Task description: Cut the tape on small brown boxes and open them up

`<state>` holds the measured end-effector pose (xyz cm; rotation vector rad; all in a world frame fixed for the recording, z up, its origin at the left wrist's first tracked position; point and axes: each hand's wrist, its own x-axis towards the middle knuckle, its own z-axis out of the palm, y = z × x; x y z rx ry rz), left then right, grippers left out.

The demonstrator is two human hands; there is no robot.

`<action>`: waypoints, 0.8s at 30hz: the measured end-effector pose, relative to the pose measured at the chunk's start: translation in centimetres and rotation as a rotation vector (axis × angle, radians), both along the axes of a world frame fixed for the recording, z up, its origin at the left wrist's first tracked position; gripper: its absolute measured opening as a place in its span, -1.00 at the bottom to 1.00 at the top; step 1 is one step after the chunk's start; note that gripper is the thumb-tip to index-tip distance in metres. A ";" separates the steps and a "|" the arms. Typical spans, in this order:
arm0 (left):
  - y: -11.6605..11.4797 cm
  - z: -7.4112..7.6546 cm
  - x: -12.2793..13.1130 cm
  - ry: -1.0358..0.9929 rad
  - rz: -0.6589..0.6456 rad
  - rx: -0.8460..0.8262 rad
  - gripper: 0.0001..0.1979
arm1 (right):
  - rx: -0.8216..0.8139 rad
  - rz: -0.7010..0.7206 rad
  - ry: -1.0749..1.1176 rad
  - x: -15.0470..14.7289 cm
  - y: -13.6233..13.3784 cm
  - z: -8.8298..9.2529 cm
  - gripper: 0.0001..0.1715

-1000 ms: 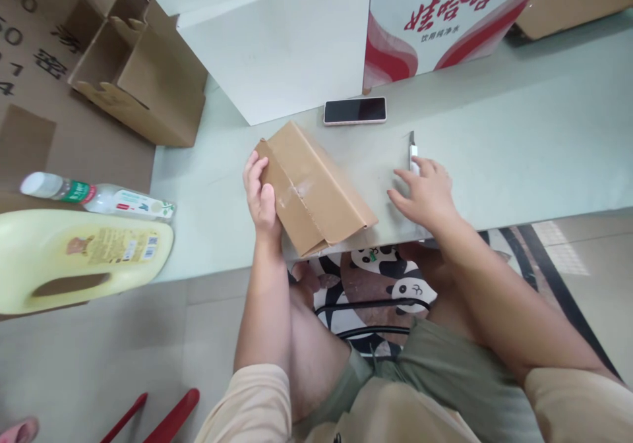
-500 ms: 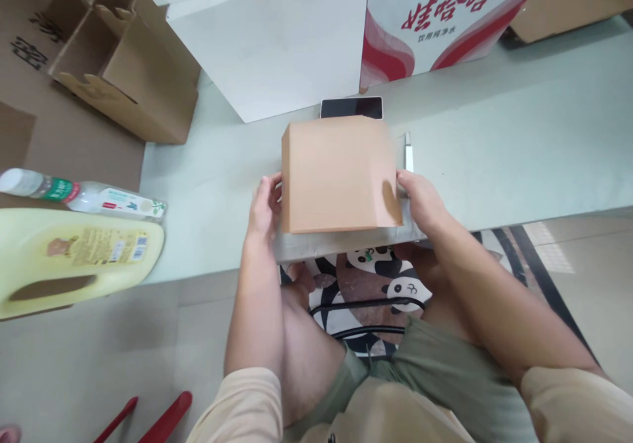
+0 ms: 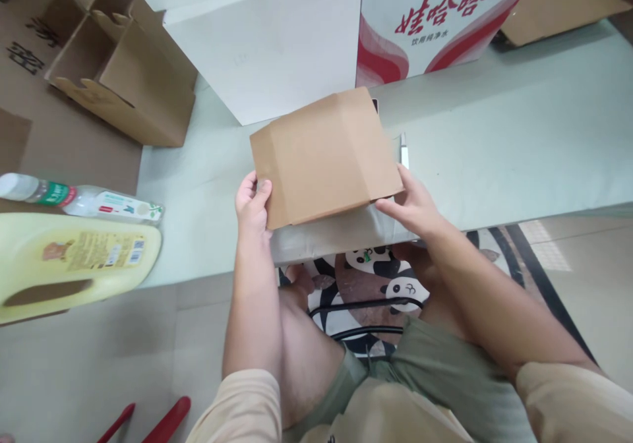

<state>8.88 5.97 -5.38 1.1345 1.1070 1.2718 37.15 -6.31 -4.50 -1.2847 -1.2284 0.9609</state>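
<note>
Between my hands is a folded brown cardboard box (image 3: 321, 156), tilted, its left end lower than its right, with flaps angled at both ends. My left hand (image 3: 254, 199) pinches the left flap, thumb on top and fingers behind it. At the lower right corner, my right hand (image 3: 410, 199) grips the edge between thumb and fingers. Just beyond that hand lies a white utility knife (image 3: 404, 153) on the table. A phone (image 3: 375, 105) is mostly hidden behind the cardboard, only a corner showing.
White boxes (image 3: 277, 47) and a red-and-white water carton (image 3: 435, 28) stand at the back of the table (image 3: 519, 133). To the left are an open cardboard box (image 3: 148, 93), a plastic bottle (image 3: 99, 199) and a yellow jug (image 3: 119, 252). Another cardboard piece (image 3: 558, 8) lies far right.
The cardboard box has turned anticlockwise and flattened, its left flap spreading outward. My left hand has moved left with its thumb on top; my right has shifted to the lower right corner.
</note>
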 end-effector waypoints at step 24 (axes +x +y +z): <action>-1.7 1.4 1.9 0.024 -0.181 -0.020 -0.37 | 0.002 -0.272 -0.147 0.0 0.4 -0.5 -0.23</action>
